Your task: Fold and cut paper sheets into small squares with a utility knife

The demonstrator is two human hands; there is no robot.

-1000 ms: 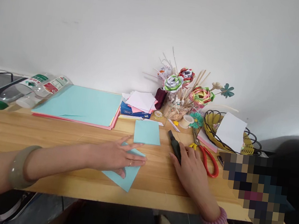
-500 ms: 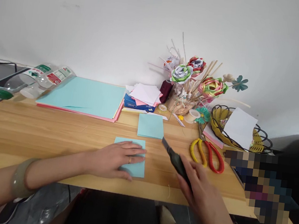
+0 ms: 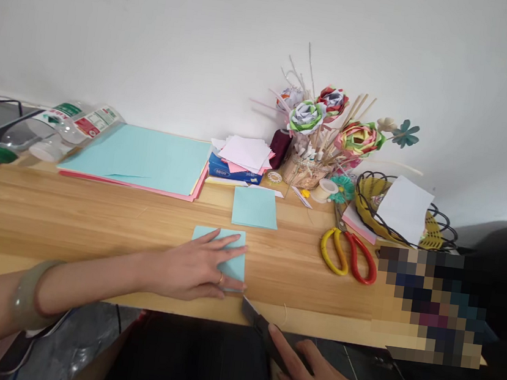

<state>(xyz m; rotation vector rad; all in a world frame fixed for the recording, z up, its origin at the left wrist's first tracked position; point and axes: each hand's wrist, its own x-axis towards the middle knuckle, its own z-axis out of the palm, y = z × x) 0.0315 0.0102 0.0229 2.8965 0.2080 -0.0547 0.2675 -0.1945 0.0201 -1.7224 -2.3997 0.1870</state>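
Observation:
My left hand point(image 3: 202, 267) lies spread over a small light-blue paper square point(image 3: 235, 265) near the table's front edge, pressing it flat. A ring and a bracelet are on that hand and arm. In my right hand point(image 3: 305, 369) is a utility knife point(image 3: 266, 333) with a dark handle, its blade tip close to the paper's lower right corner; whether it touches I cannot tell. Just behind lies a second light-blue paper square point(image 3: 255, 207). To the right rests a pair of scissors point(image 3: 350, 254) with one yellow and one red handle.
Large coloured sheets point(image 3: 140, 157) are stacked at back left beside plastic bottles point(image 3: 72, 124). A blue box point(image 3: 232, 169) holds paper scraps. Paper flowers point(image 3: 331, 122) stand in a container point(image 3: 304, 171). A yellow basket point(image 3: 371, 210) and a tape roll point(image 3: 326, 190) are at back right.
My right hand has brought the utility knife down and left, toward the paper's lower right corner. My left hand's fingers have spread wider on the paper.

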